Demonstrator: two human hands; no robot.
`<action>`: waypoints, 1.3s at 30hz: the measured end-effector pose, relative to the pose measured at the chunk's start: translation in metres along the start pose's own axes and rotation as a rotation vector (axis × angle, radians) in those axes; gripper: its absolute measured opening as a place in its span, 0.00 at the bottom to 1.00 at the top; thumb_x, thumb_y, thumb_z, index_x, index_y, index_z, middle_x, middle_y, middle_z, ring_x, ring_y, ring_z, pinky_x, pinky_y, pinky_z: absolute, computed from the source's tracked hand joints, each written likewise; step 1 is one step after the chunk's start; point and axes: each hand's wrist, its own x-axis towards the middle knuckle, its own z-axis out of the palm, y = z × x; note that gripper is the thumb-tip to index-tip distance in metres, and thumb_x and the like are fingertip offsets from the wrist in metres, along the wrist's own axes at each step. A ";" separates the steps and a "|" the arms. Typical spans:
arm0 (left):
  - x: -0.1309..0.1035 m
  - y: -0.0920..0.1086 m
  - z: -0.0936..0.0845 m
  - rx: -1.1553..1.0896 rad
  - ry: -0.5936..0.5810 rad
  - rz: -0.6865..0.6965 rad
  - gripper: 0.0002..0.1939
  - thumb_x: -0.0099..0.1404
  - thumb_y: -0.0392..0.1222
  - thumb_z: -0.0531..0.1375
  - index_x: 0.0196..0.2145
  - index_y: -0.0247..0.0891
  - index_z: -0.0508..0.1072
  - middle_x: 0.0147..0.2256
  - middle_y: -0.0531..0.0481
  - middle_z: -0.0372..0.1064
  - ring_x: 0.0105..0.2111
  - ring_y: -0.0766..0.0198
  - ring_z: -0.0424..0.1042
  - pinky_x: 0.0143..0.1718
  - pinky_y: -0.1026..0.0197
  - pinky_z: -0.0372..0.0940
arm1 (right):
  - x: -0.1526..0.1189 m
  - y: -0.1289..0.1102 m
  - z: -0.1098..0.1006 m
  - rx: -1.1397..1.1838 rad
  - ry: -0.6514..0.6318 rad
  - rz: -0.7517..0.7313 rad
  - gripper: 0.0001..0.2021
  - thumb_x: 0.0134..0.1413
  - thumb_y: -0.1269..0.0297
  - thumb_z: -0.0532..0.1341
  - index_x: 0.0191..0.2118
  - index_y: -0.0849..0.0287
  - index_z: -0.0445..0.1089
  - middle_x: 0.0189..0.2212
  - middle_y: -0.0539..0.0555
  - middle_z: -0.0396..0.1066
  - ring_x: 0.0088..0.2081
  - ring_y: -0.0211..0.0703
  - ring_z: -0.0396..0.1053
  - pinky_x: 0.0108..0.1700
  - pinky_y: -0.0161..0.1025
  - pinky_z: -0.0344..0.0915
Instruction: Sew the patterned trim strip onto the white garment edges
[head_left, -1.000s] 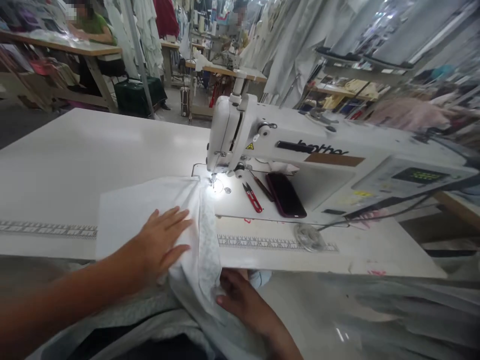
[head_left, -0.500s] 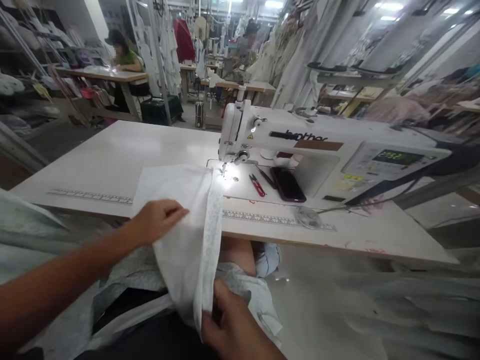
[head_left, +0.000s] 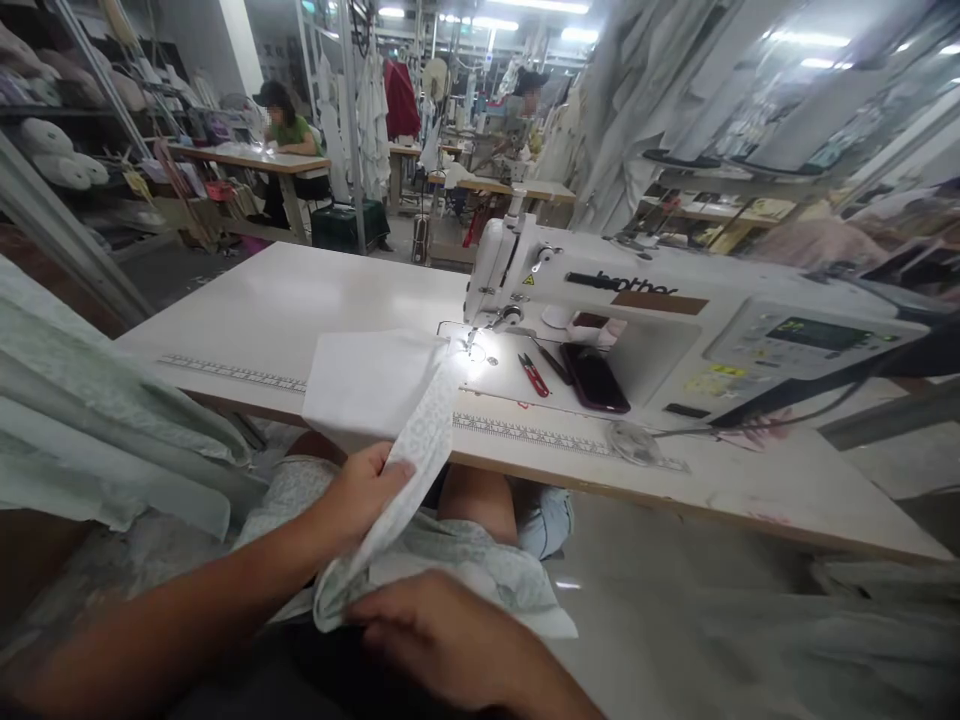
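A white sewing machine [head_left: 600, 280] stands on the white table, its lamp lit over the needle. From under the needle a pale patterned fabric strip [head_left: 427, 425] runs down towards my lap, beside a plain white fabric piece [head_left: 360, 385] that hangs over the table edge. My left hand [head_left: 367, 490] pinches the strip just below the table edge. Lower down, my right hand [head_left: 427, 625] is closed at the strip's folded end, near my lap. More patterned fabric [head_left: 480, 565] lies across my legs.
Red snips [head_left: 533, 375], a dark tool and a phone [head_left: 595, 378] lie beside the machine arm. A ruler [head_left: 525, 432] runs along the table's front. Pale cloth [head_left: 112, 400] hangs at the left. Two people sit or stand at tables farther back.
My left hand has moved down and right from the white piece onto the strip. My right hand has shifted left with the strip's lower end, which now slants left. The camera view has shifted.
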 end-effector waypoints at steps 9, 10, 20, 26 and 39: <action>-0.039 -0.036 -0.013 0.004 -0.095 -0.044 0.15 0.56 0.39 0.65 0.41 0.35 0.68 0.35 0.51 0.70 0.35 0.63 0.67 0.37 0.62 0.62 | 0.019 0.013 -0.050 -0.568 0.363 -0.163 0.07 0.62 0.72 0.59 0.37 0.59 0.74 0.35 0.54 0.74 0.38 0.45 0.66 0.39 0.41 0.65; -0.041 -0.033 -0.014 -0.033 -0.105 -0.056 0.16 0.55 0.38 0.65 0.41 0.35 0.68 0.35 0.51 0.70 0.35 0.63 0.68 0.38 0.63 0.62 | 0.022 0.012 -0.048 -0.594 0.315 -0.199 0.07 0.62 0.72 0.59 0.35 0.60 0.74 0.35 0.53 0.74 0.38 0.45 0.66 0.38 0.42 0.64; -0.056 -0.010 -0.021 -0.370 -0.184 -0.253 0.20 0.53 0.35 0.69 0.41 0.34 0.68 0.37 0.51 0.71 0.37 0.65 0.70 0.38 0.65 0.64 | 0.024 -0.021 -0.059 -0.872 0.001 -0.304 0.07 0.65 0.70 0.56 0.37 0.61 0.71 0.33 0.53 0.72 0.39 0.44 0.62 0.38 0.43 0.57; -0.066 -0.002 -0.022 -0.482 -0.252 -0.329 0.21 0.52 0.34 0.70 0.43 0.35 0.69 0.38 0.49 0.71 0.38 0.63 0.71 0.38 0.64 0.65 | 0.031 -0.035 -0.061 -0.911 -0.096 -0.392 0.06 0.63 0.71 0.57 0.36 0.63 0.71 0.32 0.52 0.69 0.37 0.45 0.60 0.35 0.44 0.58; 0.035 0.043 -0.016 0.647 -0.130 0.397 0.20 0.67 0.54 0.54 0.49 0.37 0.71 0.50 0.41 0.70 0.51 0.52 0.68 0.52 0.52 0.63 | -0.048 -0.022 -0.052 -0.927 0.530 -0.373 0.12 0.66 0.74 0.51 0.39 0.61 0.73 0.37 0.52 0.79 0.47 0.42 0.73 0.48 0.38 0.72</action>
